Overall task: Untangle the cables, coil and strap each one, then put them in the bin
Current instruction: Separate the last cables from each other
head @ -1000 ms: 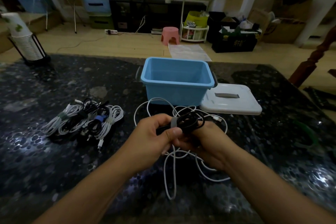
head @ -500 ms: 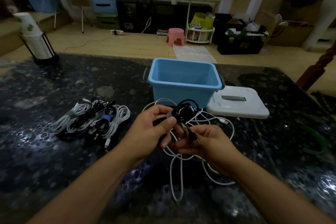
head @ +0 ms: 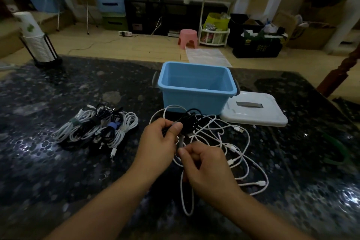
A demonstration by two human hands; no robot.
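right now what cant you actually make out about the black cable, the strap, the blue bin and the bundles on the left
Head view only:
- Coiled black cable: how many loops and where its ends are; the left hand covers part.
- Grey strap: whether fastened; the right hand hides its lower end.
- Blue plastic bin: its floor near the front; its front wall blocks it.
- Strapped cable bundles: exact count; dim, overlapping.

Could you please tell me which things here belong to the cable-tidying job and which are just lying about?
Job: black cable in left hand; grey strap pulled by right hand; loose white cables; strapped coils; blue bin; white lid.

Lying about: paper cup stack; pink stool.
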